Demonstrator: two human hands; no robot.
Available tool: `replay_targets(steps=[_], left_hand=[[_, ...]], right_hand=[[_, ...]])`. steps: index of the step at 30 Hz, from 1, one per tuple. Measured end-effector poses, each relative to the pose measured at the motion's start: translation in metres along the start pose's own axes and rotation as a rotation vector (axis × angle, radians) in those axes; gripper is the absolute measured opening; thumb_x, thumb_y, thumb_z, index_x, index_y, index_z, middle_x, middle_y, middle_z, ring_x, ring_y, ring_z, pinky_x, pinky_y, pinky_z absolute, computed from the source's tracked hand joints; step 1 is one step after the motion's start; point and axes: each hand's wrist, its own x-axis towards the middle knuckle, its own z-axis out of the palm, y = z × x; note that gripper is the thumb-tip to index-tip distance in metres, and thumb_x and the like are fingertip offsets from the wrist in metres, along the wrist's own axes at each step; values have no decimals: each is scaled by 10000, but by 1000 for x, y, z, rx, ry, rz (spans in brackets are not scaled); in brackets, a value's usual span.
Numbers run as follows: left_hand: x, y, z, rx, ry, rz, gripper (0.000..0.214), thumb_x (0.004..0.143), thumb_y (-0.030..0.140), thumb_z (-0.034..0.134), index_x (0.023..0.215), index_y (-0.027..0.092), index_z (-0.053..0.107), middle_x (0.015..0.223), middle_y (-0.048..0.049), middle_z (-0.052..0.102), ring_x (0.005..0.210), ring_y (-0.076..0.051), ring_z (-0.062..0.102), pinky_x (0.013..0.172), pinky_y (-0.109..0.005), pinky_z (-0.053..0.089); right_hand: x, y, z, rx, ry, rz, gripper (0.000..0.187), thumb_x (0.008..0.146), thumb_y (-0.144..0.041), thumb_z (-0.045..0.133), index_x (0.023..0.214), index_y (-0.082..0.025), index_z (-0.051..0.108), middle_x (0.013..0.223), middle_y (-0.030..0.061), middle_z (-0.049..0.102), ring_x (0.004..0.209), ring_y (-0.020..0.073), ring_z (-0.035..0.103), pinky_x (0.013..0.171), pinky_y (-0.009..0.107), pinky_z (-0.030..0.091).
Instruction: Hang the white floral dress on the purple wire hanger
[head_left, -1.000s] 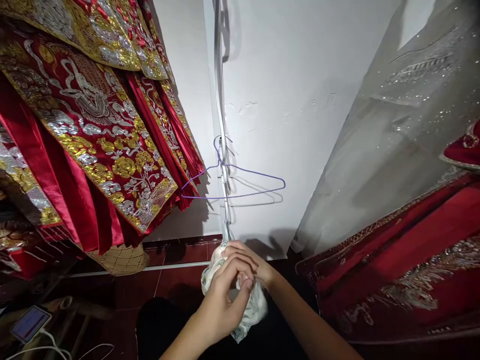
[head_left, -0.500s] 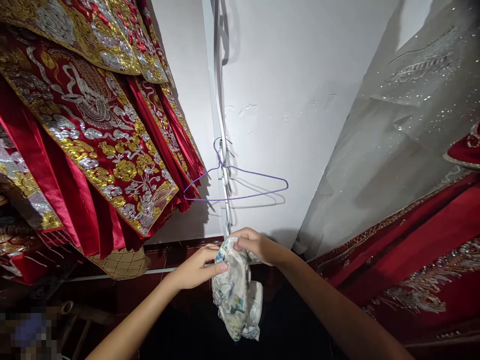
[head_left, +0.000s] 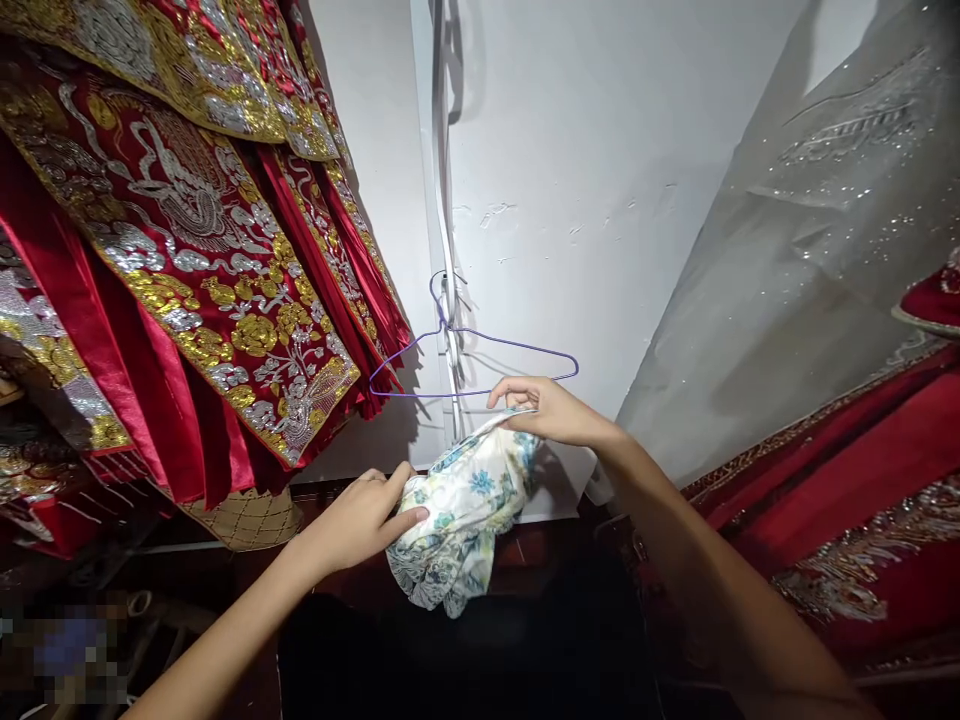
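A bunched white cloth (head_left: 480, 490) with blue, green and yellow flower prints is stretched between my two hands. My left hand (head_left: 382, 510) grips its left side, the thumb lying on top of the fabric. Higher up and to the right, my right hand (head_left: 536, 405) pinches the cloth's upper edge between thumb and fingers. Folds of the cloth hang down below. What kind of garment or cloth it is cannot be made out. Just behind my right hand, a bare purple wire hanger (head_left: 517, 345) hangs from a hook on a white upright.
Red costumes with gold and silver embroidery (head_left: 247, 300) hang on the left. A sheer glittering white fabric (head_left: 750, 300) and a red beaded garment (head_left: 840, 480) hang on the right. The white upright (head_left: 440, 150) runs along the white wall (head_left: 570, 130).
My right hand has risen and moved right, drawing the cloth's upper edge with it. My left hand has shifted left. The cloth is spread wider and shows its flower print.
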Motion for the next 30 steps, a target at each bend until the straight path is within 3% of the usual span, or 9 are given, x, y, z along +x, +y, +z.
replay_targets(steps=[4,7,9,12,14,17,21,25,30], left_hand=[[7,-7,-3,122,-66,12,378,1004,479,326,906,202,564,729,-26,567,703,-198,509,701,-301,379],[7,-11,-5,-155,-65,34,460,996,508,345,787,174,582,703,-11,553,668,-164,489,689,-280,395],[5,-14,-5,-430,-21,23,439,975,518,407,878,157,637,778,-25,604,754,-182,529,743,-287,429],[-1,-18,-6,-821,66,-75,436,961,509,447,1127,147,621,881,-59,656,828,-208,577,782,-309,465],[-5,-23,-10,-867,113,-131,427,956,508,459,1138,153,609,891,-59,662,811,-200,586,769,-302,469],[-7,-35,-16,-586,22,-111,338,925,482,526,997,170,632,910,-33,663,819,-191,577,779,-285,459],[-3,-64,-19,-82,-232,-117,260,914,386,505,806,180,623,783,-31,642,732,-200,575,743,-310,454],[13,-87,-24,127,-25,-151,225,906,295,442,866,171,626,973,-108,661,915,-260,625,889,-392,471],[40,-73,-44,165,277,19,253,917,312,435,925,161,638,1341,-154,540,1300,-303,480,1129,-469,353]], right_hand=[[15,1,24,136,198,-33,246,746,-230,639,973,-186,723,769,7,622,725,158,563,757,307,435],[20,5,38,462,211,35,210,764,-349,662,849,-165,717,762,39,660,713,182,601,713,310,465],[20,9,41,576,235,116,268,783,-418,644,844,-163,698,719,40,646,672,189,598,658,310,469],[22,14,36,458,315,147,333,807,-475,615,922,-172,690,791,56,666,776,228,625,722,335,490],[29,18,33,262,357,73,334,826,-459,605,1007,-191,689,984,78,692,957,256,623,852,359,478],[41,31,38,-7,318,-6,354,866,-396,567,1158,-219,658,1223,90,646,1127,255,566,971,367,412],[46,53,52,-143,201,74,309,903,-387,493,1004,-166,683,907,66,689,805,202,587,750,300,421],[34,60,47,-164,288,63,307,897,-395,480,741,-165,610,634,-18,530,589,131,429,585,248,305],[20,49,42,-108,263,83,335,886,-418,491,651,-180,515,606,-31,474,587,125,416,571,240,298]])
